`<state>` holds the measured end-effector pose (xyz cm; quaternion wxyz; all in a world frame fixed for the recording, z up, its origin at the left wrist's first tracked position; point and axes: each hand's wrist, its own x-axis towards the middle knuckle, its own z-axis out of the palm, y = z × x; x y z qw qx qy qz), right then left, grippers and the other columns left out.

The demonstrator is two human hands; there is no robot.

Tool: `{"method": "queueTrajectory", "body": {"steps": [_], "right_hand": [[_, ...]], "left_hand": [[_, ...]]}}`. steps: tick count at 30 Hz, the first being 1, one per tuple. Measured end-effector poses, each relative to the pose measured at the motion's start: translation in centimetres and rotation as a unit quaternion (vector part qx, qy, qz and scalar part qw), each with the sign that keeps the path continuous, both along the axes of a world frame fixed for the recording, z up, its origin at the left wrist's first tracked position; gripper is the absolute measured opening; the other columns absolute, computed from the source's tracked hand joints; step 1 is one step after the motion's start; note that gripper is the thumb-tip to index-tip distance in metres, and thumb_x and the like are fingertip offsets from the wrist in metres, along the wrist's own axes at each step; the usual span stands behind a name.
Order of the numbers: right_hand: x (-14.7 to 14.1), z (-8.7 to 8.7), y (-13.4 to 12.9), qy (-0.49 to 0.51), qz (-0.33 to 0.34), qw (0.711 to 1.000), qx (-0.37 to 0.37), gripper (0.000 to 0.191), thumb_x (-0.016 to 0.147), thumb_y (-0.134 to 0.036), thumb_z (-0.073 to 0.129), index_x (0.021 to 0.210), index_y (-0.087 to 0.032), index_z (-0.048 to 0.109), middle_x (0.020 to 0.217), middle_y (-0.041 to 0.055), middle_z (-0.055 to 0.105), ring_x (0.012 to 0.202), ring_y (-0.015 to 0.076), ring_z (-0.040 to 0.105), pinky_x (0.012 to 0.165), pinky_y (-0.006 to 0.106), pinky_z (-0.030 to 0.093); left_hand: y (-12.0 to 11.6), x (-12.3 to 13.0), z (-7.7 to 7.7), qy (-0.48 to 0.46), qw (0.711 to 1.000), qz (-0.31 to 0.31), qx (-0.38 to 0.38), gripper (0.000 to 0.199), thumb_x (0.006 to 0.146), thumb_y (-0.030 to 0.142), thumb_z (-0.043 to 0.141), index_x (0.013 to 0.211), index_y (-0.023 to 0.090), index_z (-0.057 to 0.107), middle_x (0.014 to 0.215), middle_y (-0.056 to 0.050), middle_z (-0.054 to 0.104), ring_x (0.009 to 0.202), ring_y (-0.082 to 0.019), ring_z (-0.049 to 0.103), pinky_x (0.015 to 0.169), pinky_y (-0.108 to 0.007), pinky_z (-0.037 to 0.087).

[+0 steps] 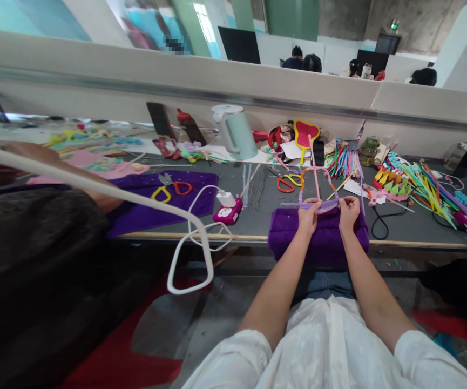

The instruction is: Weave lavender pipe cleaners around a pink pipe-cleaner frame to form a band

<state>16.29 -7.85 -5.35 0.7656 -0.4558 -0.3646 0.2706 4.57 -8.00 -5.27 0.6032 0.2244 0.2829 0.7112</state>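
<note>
Above the folded purple cloth (277,235) at the table's front edge, both hands grip a bundle of lilac pipe cleaners (328,205). My left hand (309,216) pinches it on one side, and my right hand (349,212) closes on its other end. Rising from the bundle is a pipe-cleaner frame (301,186) with a curved outline in pink, orange and purple. A pink wrapped stem (315,167) runs up its middle. Fingers cover the place where bundle and frame meet, so how they join is hidden.
Orange-and-yellow scissors (285,186) lie left of the frame. Behind are a kettle (237,132), a red-and-yellow fan-shaped piece (306,135) and bunched pipe cleaners (344,159). A white curved tube (136,200) crosses the left foreground, near a co-worker's arm (103,194).
</note>
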Motion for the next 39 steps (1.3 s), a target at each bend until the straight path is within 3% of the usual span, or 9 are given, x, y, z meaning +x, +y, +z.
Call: {"method": "queueTrajectory", "body": {"steps": [17,25,30,39], "right_hand": [[0.12,-0.13,0.47,0.021,0.030,0.999,-0.008,0.033,0.070,-0.033,0.067,0.093,-0.020,0.048,0.070,-0.0057,0.052,0.057,0.0083,0.051,0.055,0.021,0.045],[0.18,-0.27,0.69,0.062,0.034,0.997,-0.001,0.036,0.067,-0.034,0.069,0.091,-0.021,0.046,0.066,-0.0079,0.052,0.051,0.0068,0.050,0.052,0.020,0.042],[0.21,-0.30,0.74,0.078,0.017,0.997,-0.023,0.038,0.064,-0.039,0.072,0.082,-0.022,0.043,0.067,-0.0068,0.055,0.051,0.0072,0.052,0.051,0.020,0.044],[-0.09,0.24,0.17,0.082,0.112,0.989,-0.056,0.031,0.067,-0.043,0.071,0.072,-0.016,0.059,0.062,-0.0045,0.058,0.050,0.0071,0.051,0.050,0.021,0.045]], "left_hand": [[-0.05,-0.16,-0.05,0.012,1.000,-0.013,0.002,0.032,0.051,0.018,0.083,0.076,0.015,0.063,0.076,-0.004,0.070,0.071,-0.016,0.066,0.074,-0.031,0.051],[-0.22,-0.04,0.06,0.026,0.999,-0.018,0.006,0.031,0.052,0.017,0.083,0.075,0.015,0.063,0.077,-0.005,0.071,0.066,-0.014,0.065,0.068,-0.027,0.051],[-0.16,0.04,0.09,0.022,1.000,-0.004,0.009,0.030,0.051,0.017,0.083,0.073,0.015,0.063,0.077,-0.004,0.071,0.068,-0.014,0.066,0.072,-0.030,0.052],[-0.18,0.03,0.02,0.028,1.000,0.003,0.010,0.031,0.051,0.019,0.083,0.073,0.015,0.063,0.077,-0.005,0.071,0.066,-0.014,0.065,0.070,-0.030,0.052]]}}
